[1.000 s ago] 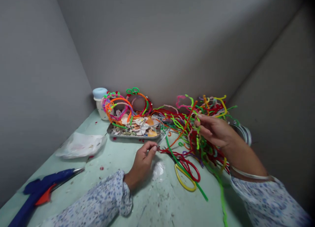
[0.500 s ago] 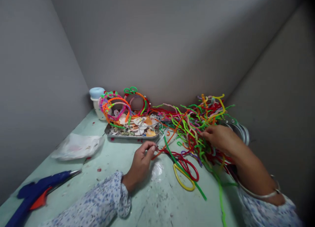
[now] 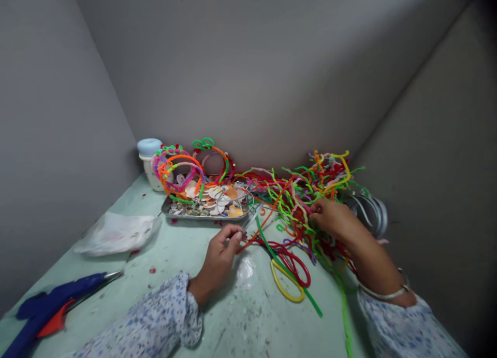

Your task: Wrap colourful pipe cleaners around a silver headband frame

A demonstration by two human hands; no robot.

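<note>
My left hand point(image 3: 217, 259) rests low over the table, thumb and forefinger pinched together. Whatever is in that pinch is too small to make out; a translucent whitish strip point(image 3: 253, 217) and an orange pipe cleaner point(image 3: 267, 216) lie right by the fingertips. My right hand point(image 3: 332, 218) reaches into a tangled pile of colourful pipe cleaners point(image 3: 289, 197), fingers closed at its near side, and their tips are partly hidden. Between the hands lie scissors with a yellow and red handle point(image 3: 287, 290), crossed by a green pipe cleaner point(image 3: 312, 301).
Behind my left hand, a metal tray point(image 3: 202, 217) holds shells, with pipe-cleaner-wrapped headbands point(image 3: 182, 158) on it. A lidded jar point(image 3: 151, 166), a plastic bag point(image 3: 116, 233) and a blue glue gun point(image 3: 58, 301) are leftward. Bare metal headbands point(image 3: 378, 215) stand right, near the grey walls.
My right hand and forearm have shifted a little to the left within the pile. The left hand keeps its pinch. The whole view has moved slightly.
</note>
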